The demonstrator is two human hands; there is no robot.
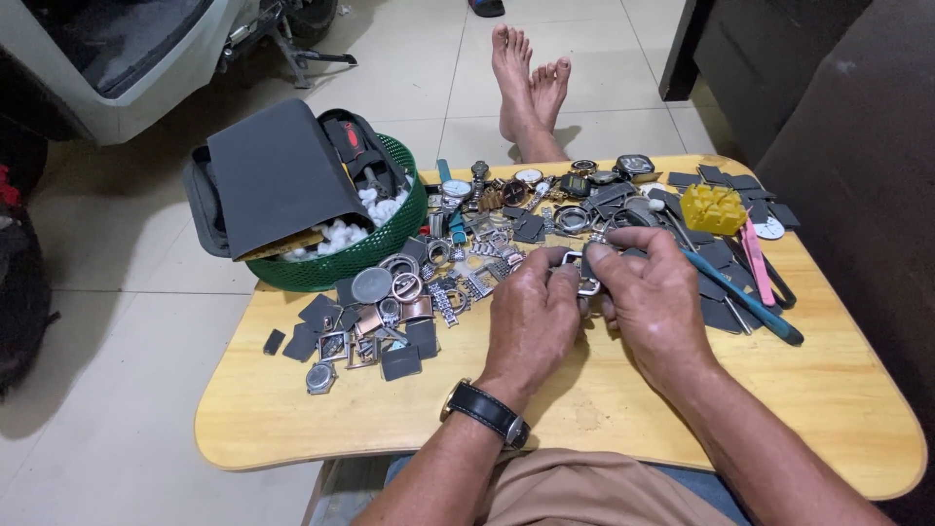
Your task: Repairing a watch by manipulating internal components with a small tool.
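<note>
A small silver metal watch case sits pinched between both hands above the light wooden lap table. The left hand and right hand curl their fingertips tightly on it, amid scattered watch parts.

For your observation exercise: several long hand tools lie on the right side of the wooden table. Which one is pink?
The pink tool lying just below the yellow block. The tool beside it has a teal-blue handle; the others look dark.
</note>
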